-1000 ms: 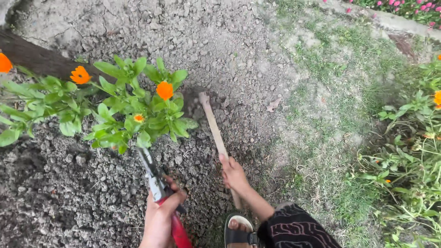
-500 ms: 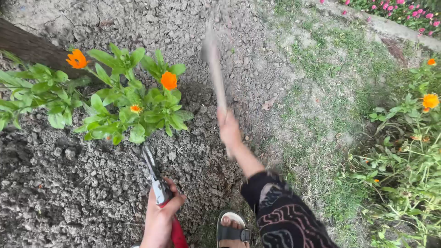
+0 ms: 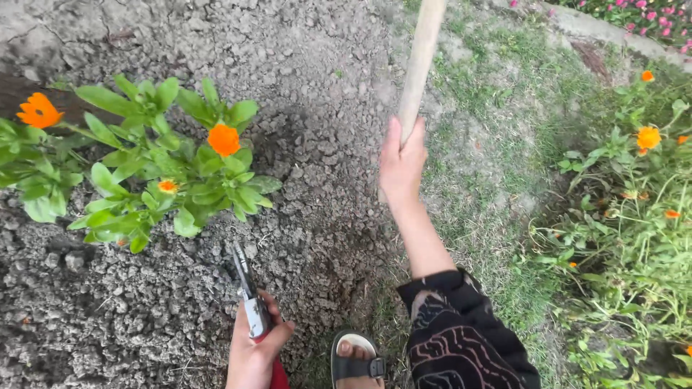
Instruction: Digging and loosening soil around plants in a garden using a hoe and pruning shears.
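Right-hand grip: the right hand is being clenched around a pale wooden handle, low on its length; the shaft is being held raised, running up and far out of the top of the view, so the tool's head is not being shown.
Left-hand grip: the left hand is being closed on the red grips of pruning shears, whose metal blades are being pointed far, toward the plant.
Handling, handle: it is being judged stiff, dry and rough, unlikely to slip; the hidden head is probably making it top-heavy, so a firm hold low down is being called for.
Handling, shears: judged light and rigid, with sharp blades; best taken by the red grips.
Nearby: a marigold plant with orange blooms is standing left, just beyond the blade tips, in crumbled grey soil.
Near edge: a sandalled foot is being seen between the arms.
Right side: grass and more orange flowers.
Packages, labels, signs: none are being shown.
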